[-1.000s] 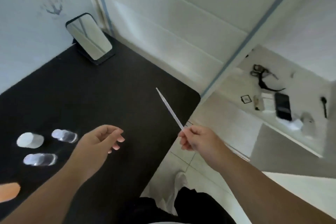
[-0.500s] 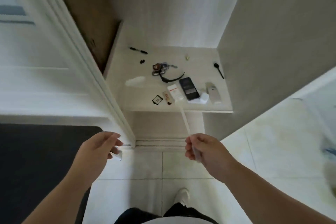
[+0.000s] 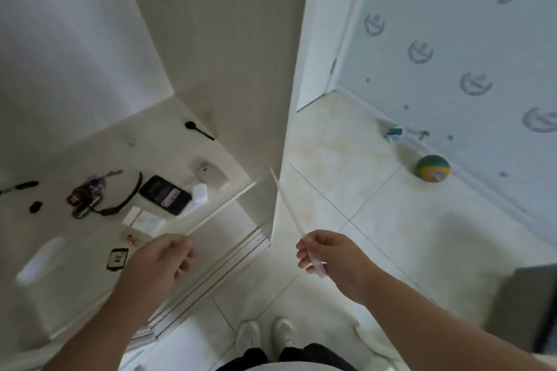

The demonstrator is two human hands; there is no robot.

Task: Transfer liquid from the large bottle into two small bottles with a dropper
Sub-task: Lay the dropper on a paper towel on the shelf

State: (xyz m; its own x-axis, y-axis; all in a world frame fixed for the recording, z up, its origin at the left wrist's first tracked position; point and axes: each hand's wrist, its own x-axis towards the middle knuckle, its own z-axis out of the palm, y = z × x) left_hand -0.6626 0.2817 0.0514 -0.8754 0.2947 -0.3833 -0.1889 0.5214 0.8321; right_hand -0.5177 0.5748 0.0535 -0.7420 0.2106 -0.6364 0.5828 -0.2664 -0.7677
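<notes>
My right hand (image 3: 334,259) pinches a long thin white dropper (image 3: 286,205) near its bulb end. Its narrow tip points up and to the left, over the floor beside a cabinet panel. At the same height, my left hand (image 3: 156,262) hovers over the front edge of a low shelf with its fingers curled. I cannot make out anything in it. The large bottle, the two small bottles and the black table are out of view.
The pale shelf (image 3: 90,153) holds a phone (image 3: 165,194), keys (image 3: 87,193), cards and a black spoon (image 3: 199,129). A tall cabinet panel (image 3: 235,69) rises ahead. A green-yellow ball (image 3: 432,168) lies on the tiled floor by the right wall. My white shoes (image 3: 265,337) show below.
The view has swung right, from the black table with the bottles to the shelf and floor. My right hand still holds the dropper and both hands stay raised in front.
</notes>
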